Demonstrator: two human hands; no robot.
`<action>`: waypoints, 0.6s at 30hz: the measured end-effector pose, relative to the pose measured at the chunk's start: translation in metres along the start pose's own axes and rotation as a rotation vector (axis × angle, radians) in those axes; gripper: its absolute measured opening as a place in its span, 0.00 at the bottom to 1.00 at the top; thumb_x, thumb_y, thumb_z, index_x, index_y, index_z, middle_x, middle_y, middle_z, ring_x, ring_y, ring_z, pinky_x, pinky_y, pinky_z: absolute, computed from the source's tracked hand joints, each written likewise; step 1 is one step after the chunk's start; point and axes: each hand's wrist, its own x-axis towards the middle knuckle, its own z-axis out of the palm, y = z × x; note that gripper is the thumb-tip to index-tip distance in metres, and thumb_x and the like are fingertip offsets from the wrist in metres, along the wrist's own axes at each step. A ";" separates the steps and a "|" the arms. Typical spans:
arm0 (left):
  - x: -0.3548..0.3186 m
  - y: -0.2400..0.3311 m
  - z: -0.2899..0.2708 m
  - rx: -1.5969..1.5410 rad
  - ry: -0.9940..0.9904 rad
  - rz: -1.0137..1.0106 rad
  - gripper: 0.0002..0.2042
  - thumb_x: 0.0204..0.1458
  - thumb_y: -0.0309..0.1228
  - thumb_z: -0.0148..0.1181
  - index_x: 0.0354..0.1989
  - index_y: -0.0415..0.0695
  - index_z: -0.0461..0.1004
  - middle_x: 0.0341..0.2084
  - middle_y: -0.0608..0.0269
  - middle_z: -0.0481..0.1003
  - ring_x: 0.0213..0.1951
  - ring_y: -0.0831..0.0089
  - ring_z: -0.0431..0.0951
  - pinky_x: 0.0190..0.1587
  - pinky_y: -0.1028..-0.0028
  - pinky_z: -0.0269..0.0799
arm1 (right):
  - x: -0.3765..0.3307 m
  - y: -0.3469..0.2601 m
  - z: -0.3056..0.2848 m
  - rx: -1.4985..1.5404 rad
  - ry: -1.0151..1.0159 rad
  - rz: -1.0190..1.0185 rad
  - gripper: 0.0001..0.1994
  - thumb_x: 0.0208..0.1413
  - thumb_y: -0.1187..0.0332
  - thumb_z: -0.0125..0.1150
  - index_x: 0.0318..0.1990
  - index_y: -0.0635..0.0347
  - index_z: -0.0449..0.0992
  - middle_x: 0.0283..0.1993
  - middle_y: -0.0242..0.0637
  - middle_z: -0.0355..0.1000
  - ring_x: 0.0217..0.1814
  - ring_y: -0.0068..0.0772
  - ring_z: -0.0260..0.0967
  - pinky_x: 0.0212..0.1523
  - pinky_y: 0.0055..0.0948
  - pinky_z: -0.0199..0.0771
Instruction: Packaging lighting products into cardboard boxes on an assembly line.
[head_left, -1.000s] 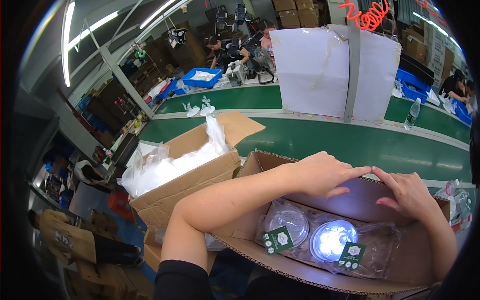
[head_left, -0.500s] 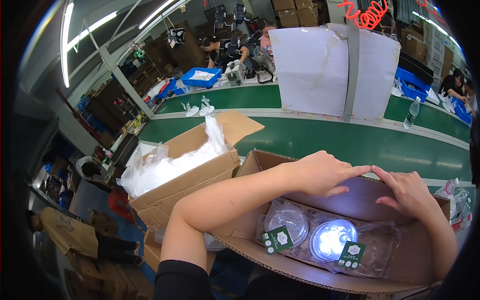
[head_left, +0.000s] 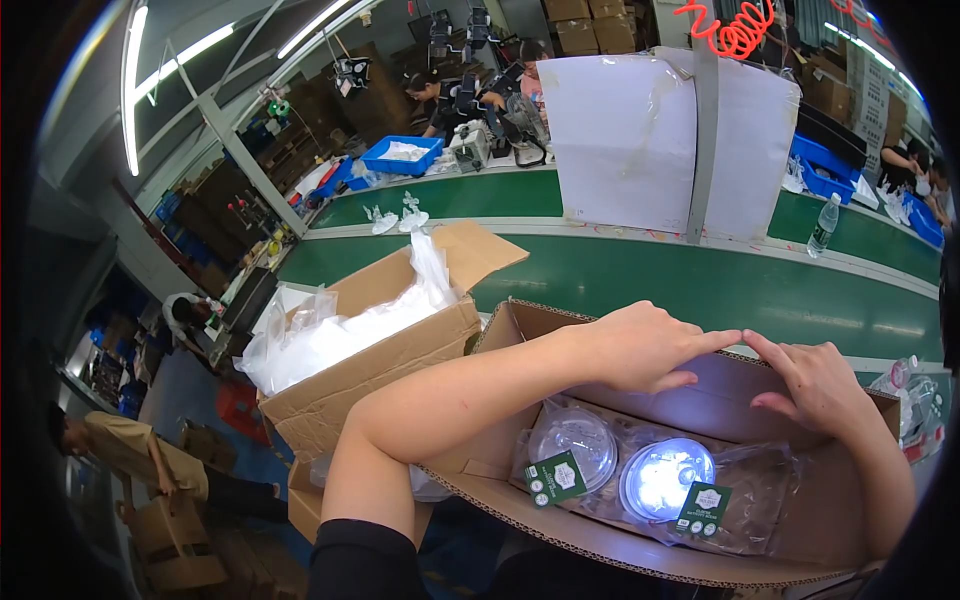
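Note:
Above the far side of an open cardboard box (head_left: 480, 462), my left hand (head_left: 640, 348) stretches its index finger to the right and holds its thumb apart. My right hand (head_left: 815, 388) comes from the right side with its index fingertip meeting the left one's. Nothing shows in either hand, though some of the left fingers are hidden. Inside the box lie two round clear plastic lights in clear bags. The left light (head_left: 600, 440) is unlit, with a green label (head_left: 556, 478); the right light (head_left: 665, 470) glows bluish white, with another green label (head_left: 704, 508).
Left of the box stands a carton (head_left: 370, 385) filled with white plastic wrapping (head_left: 345, 340). Beyond runs a green conveyor (head_left: 620, 275), carrying a water bottle (head_left: 824, 226) at the right. Upright white panels (head_left: 630, 140) stand behind it. A person in a tan shirt (head_left: 140, 450) is at the lower left.
My hands and the lights have stayed in place. At the lower left, the person in tan has leaned over with a hand by a carton. Co-workers in the background have shifted slightly.

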 end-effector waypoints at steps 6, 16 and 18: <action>0.001 0.001 -0.001 0.001 -0.014 -0.007 0.35 0.62 0.41 0.60 0.77 0.54 0.53 0.46 0.53 0.81 0.43 0.53 0.84 0.41 0.58 0.81 | 0.000 -0.001 -0.002 0.009 -0.015 0.012 0.44 0.53 0.50 0.71 0.74 0.55 0.59 0.47 0.44 0.80 0.45 0.50 0.79 0.42 0.44 0.75; 0.000 0.000 0.000 -0.005 0.030 0.028 0.36 0.62 0.38 0.60 0.77 0.53 0.52 0.48 0.51 0.81 0.41 0.53 0.84 0.39 0.59 0.82 | 0.000 -0.001 -0.001 0.007 -0.020 0.016 0.44 0.53 0.50 0.71 0.74 0.55 0.59 0.47 0.43 0.80 0.44 0.49 0.79 0.41 0.43 0.76; 0.000 0.000 -0.001 0.003 0.023 0.023 0.36 0.62 0.38 0.60 0.77 0.53 0.53 0.48 0.51 0.81 0.41 0.53 0.84 0.39 0.59 0.82 | 0.000 -0.001 -0.002 0.008 -0.014 0.009 0.44 0.53 0.50 0.71 0.74 0.56 0.59 0.47 0.43 0.80 0.44 0.49 0.79 0.41 0.43 0.75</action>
